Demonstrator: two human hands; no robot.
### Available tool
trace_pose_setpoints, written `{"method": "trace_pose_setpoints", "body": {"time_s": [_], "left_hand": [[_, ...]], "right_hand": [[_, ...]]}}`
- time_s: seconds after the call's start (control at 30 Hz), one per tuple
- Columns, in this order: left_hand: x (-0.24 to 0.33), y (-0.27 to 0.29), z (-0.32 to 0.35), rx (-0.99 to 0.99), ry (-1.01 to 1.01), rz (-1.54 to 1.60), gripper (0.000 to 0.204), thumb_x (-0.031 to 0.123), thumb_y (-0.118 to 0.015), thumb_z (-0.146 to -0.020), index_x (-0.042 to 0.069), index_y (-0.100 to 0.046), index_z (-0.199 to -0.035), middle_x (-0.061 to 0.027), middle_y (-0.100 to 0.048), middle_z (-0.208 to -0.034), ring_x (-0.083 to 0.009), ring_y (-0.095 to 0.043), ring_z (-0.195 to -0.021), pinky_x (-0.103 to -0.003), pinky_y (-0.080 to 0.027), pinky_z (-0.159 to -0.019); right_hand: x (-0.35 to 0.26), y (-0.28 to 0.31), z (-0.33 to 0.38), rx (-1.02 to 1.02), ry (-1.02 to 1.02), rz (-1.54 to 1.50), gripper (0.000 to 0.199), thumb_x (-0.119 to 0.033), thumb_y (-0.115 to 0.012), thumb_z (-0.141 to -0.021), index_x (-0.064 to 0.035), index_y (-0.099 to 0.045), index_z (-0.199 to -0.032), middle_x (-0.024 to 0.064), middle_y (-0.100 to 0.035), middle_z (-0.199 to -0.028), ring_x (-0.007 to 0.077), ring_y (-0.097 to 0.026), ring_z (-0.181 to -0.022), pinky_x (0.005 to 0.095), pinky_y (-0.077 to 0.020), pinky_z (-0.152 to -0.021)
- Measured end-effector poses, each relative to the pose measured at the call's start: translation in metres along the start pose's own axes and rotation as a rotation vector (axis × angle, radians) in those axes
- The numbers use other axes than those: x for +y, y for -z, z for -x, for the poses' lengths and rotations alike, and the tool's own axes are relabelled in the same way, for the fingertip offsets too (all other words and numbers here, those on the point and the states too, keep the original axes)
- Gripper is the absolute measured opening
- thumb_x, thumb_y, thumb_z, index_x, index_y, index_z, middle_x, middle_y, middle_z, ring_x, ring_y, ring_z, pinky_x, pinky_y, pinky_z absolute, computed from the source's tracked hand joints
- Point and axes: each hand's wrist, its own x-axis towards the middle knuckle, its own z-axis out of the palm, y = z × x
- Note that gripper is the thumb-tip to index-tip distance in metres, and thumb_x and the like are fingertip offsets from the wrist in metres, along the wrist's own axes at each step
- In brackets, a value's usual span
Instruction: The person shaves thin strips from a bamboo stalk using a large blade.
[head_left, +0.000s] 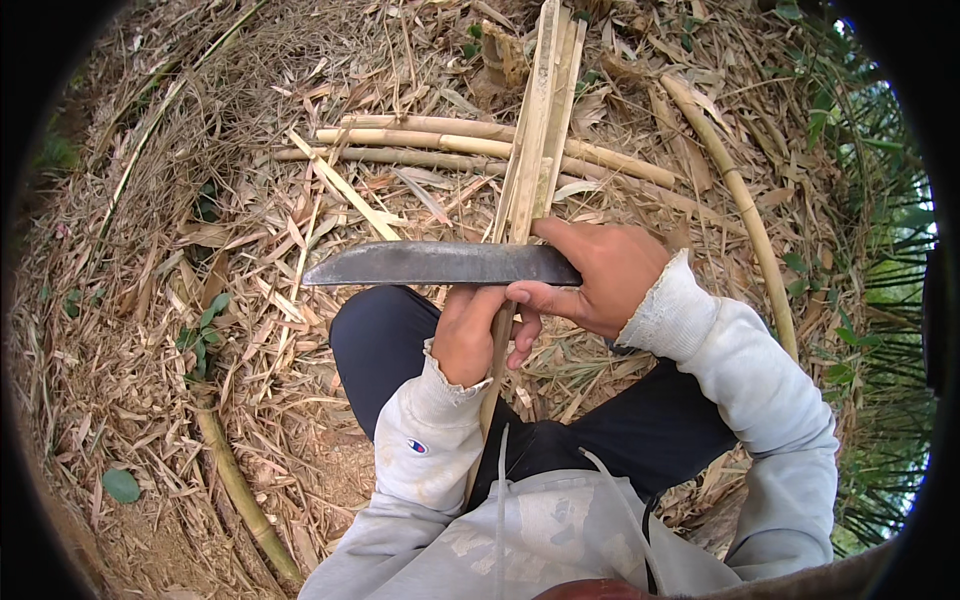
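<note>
Split bamboo strips (537, 120) run from lap outward over litter. Left hand (466, 335) closed round strips below blade (440, 264); right hand (600, 280) closed on its handle end. Judgement: keep edge square, left fingers clear.

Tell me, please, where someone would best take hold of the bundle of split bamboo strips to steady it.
Probably the bare stretch of the bamboo strips beyond the knife blade, coming from the side. The left hand already grips below the blade, the right hand holds the knife, and the strips run long and narrow away from the person.
</note>
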Motion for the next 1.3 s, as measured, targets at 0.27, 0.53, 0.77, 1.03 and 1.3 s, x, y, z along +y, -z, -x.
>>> {"method": "trace_pose_setpoints", "body": {"time_s": [0.27,0.53,0.77,1.03,1.3], "left_hand": [[0.004,0.002,0.005,-0.147,-0.062,0.089,0.032,0.032,-0.046,-0.094,0.0,-0.051,-0.089,-0.0002,-0.036,-0.063,-0.0083,-0.031,-0.054,-0.024,-0.023,-0.044],[-0.003,-0.001,0.004,-0.039,-0.092,-0.168,0.06,0.06,-0.039,-0.094,0.002,-0.05,-0.085,0.0034,-0.034,-0.054,-0.0057,-0.027,-0.041,-0.022,-0.02,-0.038],[0.0,-0.009,0.004,-0.018,-0.118,-0.275,0.066,0.065,-0.037,-0.091,0.003,-0.045,-0.07,0.0016,-0.031,-0.049,-0.0063,-0.026,-0.038,-0.025,-0.021,-0.035],[-0.011,-0.011,0.002,0.0,-0.152,-0.323,0.056,0.055,-0.036,-0.097,0.003,-0.048,-0.079,0.0015,-0.033,-0.047,-0.0072,-0.029,-0.036,-0.024,-0.022,-0.035],[-0.011,-0.014,0.002,0.036,-0.073,-0.168,0.033,0.039,-0.038,-0.102,0.008,-0.044,-0.094,0.0027,-0.035,-0.06,-0.005,-0.025,-0.039,-0.021,-0.02,-0.035]], "right_hand": [[0.007,0.0,0.002,0.13,0.088,0.046,0.058,-0.058,-0.064,-0.08,-0.0025,-0.056,-0.096,0.0147,-0.06,-0.077,0.0368,-0.062,-0.066,0.0426,-0.0502,-0.058],[0.009,0.0,0.003,0.163,0.078,0.197,0.06,-0.062,-0.063,-0.078,-0.0033,-0.055,-0.086,0.0119,-0.057,-0.071,0.0327,-0.062,-0.061,0.0409,-0.0495,-0.052],[0.012,0.001,0.003,0.126,0.078,0.173,0.061,-0.065,-0.059,-0.079,-0.0039,-0.054,-0.081,0.0132,-0.061,-0.07,0.034,-0.063,-0.061,0.0421,-0.0495,-0.052],[0.022,0.009,-0.001,0.103,0.08,0.286,0.067,-0.074,-0.052,-0.077,-0.0074,-0.058,-0.073,0.0109,-0.062,-0.065,0.031,-0.064,-0.057,0.0411,-0.0504,-0.05],[0.061,0.026,-0.011,0.145,-0.141,0.248,0.07,-0.075,-0.044,-0.082,-0.0074,-0.063,-0.075,0.0113,-0.061,-0.061,0.0308,-0.066,-0.066,0.0428,-0.0516,-0.061]]}}
